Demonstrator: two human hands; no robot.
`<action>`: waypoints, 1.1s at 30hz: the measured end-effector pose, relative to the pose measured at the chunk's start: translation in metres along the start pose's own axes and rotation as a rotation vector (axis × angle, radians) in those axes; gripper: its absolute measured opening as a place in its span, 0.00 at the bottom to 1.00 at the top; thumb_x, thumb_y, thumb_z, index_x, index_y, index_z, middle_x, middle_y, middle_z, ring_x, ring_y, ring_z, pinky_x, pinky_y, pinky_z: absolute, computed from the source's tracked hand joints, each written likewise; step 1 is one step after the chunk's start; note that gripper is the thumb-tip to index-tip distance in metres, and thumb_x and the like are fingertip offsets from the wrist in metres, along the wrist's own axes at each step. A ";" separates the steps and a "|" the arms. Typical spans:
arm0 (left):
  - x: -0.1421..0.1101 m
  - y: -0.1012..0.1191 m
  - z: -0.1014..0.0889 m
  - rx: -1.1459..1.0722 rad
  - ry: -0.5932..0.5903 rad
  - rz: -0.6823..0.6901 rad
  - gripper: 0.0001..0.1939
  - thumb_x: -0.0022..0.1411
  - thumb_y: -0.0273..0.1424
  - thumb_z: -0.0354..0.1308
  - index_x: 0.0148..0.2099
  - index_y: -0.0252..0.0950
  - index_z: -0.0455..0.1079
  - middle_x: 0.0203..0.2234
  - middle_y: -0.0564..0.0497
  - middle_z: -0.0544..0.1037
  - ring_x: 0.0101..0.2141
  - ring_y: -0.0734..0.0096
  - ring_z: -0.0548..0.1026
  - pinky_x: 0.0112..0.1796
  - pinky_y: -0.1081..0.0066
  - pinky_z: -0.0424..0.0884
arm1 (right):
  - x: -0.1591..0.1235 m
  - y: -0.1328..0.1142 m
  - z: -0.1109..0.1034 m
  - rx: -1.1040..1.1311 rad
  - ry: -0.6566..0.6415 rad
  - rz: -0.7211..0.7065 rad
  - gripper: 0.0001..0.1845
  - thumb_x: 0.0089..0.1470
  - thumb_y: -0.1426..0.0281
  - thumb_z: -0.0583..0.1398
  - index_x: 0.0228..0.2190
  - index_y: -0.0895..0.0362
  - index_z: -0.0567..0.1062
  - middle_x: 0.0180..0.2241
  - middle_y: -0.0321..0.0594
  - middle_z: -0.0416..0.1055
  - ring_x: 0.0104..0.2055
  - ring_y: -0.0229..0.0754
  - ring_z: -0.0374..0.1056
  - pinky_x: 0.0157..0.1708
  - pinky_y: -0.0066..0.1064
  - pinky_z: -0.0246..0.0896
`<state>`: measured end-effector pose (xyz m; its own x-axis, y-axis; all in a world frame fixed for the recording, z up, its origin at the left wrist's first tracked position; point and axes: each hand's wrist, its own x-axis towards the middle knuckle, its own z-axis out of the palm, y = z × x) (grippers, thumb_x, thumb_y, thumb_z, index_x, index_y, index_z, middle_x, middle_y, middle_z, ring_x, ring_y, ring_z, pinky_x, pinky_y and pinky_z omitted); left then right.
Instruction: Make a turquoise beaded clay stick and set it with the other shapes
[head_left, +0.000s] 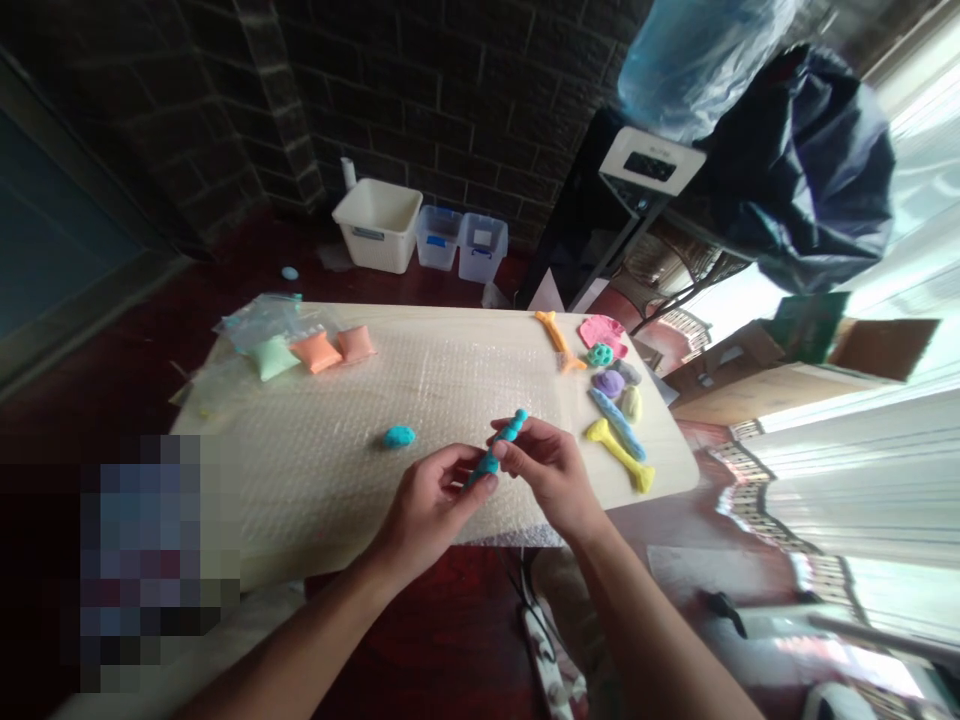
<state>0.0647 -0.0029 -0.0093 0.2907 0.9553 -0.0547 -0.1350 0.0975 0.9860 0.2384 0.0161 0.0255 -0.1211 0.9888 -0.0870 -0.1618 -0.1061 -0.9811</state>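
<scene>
Turquoise roll: we have a lumpy, elongated turquoise roll of clay-like material [511, 431] in both hands above the near part of the pale, wood-toned worktop [664, 425], slanting with its knobbed end up and to the right.
Left hand: our bare left hand [431, 500] grips the roll's lower end, fingers curled about it.
Right hand: our bare right hand [555, 470] pinches the roll farther up between thumb and fingers.
Turquoise lump: a small, oval turquoise clay-like lump [400, 436] lies left of the roll, on a clear sheet of bubble wrap [315, 460].
Right side: we see a yellow bone-shaped piece [621, 457] beside a long blue piece [616, 422]; beyond lie a rounded purple lump [607, 382], a flat pink piece [604, 332] and an orange bone-shaped piece [555, 333].
Far left: a pale green pillow-shaped packet [271, 357] lies near a bright orange one [316, 352].
</scene>
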 end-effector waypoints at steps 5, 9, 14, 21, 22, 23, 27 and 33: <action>0.000 -0.004 0.004 -0.067 -0.014 -0.039 0.15 0.67 0.42 0.67 0.49 0.36 0.76 0.38 0.47 0.82 0.36 0.66 0.80 0.36 0.69 0.75 | -0.003 0.004 0.002 0.001 -0.045 0.034 0.16 0.50 0.61 0.76 0.40 0.52 0.85 0.31 0.37 0.80 0.31 0.40 0.72 0.35 0.34 0.70; -0.001 -0.006 0.004 -0.041 -0.014 -0.033 0.16 0.69 0.43 0.64 0.49 0.36 0.77 0.37 0.47 0.82 0.35 0.65 0.81 0.37 0.67 0.75 | -0.002 0.004 0.000 -0.020 -0.001 -0.025 0.16 0.52 0.62 0.75 0.43 0.51 0.85 0.36 0.39 0.81 0.32 0.38 0.71 0.32 0.31 0.67; -0.001 -0.003 0.001 0.114 0.015 -0.012 0.16 0.70 0.45 0.62 0.47 0.37 0.77 0.34 0.48 0.81 0.34 0.67 0.78 0.34 0.70 0.72 | 0.000 0.004 -0.004 0.025 0.079 -0.127 0.14 0.60 0.59 0.70 0.46 0.50 0.85 0.34 0.39 0.80 0.30 0.37 0.68 0.29 0.29 0.61; -0.003 -0.002 0.002 0.143 0.017 -0.025 0.16 0.69 0.45 0.62 0.47 0.38 0.77 0.34 0.48 0.82 0.34 0.66 0.79 0.34 0.70 0.72 | 0.002 0.003 -0.004 -0.022 0.098 -0.115 0.10 0.58 0.60 0.71 0.39 0.51 0.86 0.28 0.38 0.79 0.30 0.38 0.69 0.29 0.31 0.62; -0.003 -0.002 0.002 0.142 0.020 -0.027 0.16 0.69 0.45 0.62 0.47 0.37 0.77 0.34 0.48 0.82 0.34 0.66 0.79 0.34 0.70 0.72 | 0.002 0.003 -0.004 -0.024 0.093 -0.112 0.10 0.58 0.60 0.71 0.39 0.51 0.86 0.29 0.39 0.79 0.30 0.38 0.69 0.29 0.31 0.62; -0.003 -0.002 0.002 0.143 0.023 -0.027 0.16 0.69 0.45 0.62 0.47 0.37 0.77 0.34 0.48 0.82 0.34 0.66 0.79 0.34 0.70 0.72 | 0.002 0.003 -0.005 -0.026 0.091 -0.108 0.10 0.58 0.60 0.71 0.39 0.51 0.86 0.29 0.39 0.79 0.30 0.38 0.69 0.29 0.32 0.62; -0.003 -0.004 0.002 0.158 0.022 -0.035 0.16 0.69 0.44 0.63 0.47 0.37 0.77 0.32 0.49 0.82 0.33 0.67 0.79 0.33 0.71 0.72 | 0.002 0.006 -0.006 -0.014 0.097 -0.080 0.11 0.57 0.59 0.72 0.38 0.52 0.86 0.27 0.37 0.77 0.28 0.38 0.67 0.28 0.32 0.62; -0.004 -0.007 0.001 0.155 0.003 -0.051 0.17 0.70 0.45 0.62 0.48 0.37 0.77 0.35 0.48 0.82 0.34 0.67 0.80 0.35 0.71 0.73 | 0.004 0.010 -0.006 0.095 0.090 -0.052 0.12 0.54 0.60 0.74 0.38 0.53 0.87 0.29 0.38 0.80 0.28 0.35 0.67 0.30 0.30 0.62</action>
<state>0.0653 -0.0077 -0.0155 0.2906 0.9510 -0.1055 0.0274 0.1019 0.9944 0.2425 0.0195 0.0146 -0.0227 0.9982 -0.0553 -0.2585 -0.0593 -0.9642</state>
